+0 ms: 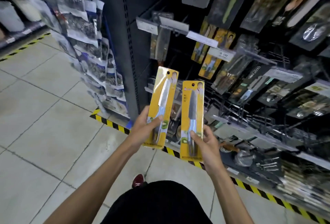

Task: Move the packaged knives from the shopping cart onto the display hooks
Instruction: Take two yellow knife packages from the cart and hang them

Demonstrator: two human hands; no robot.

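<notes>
Two packaged knives on yellow cards are held upright side by side in front of the display. My left hand [145,128] grips the lower part of the left knife pack [163,97], thumb across the blue handle. My right hand [207,141] holds the right knife pack [192,116] near its bottom, thumb on the front. Each card has a hang hole at the top. The same yellow packs [211,57] hang on display hooks just above and to the right. No shopping cart is in view.
A dark pegboard display [267,80] full of hanging knives and kitchen tools fills the right side, with price tags [221,54] on hook ends. A rack of bagged goods [92,50] stands to the left. Yellow-black tape [114,124] edges the tiled floor.
</notes>
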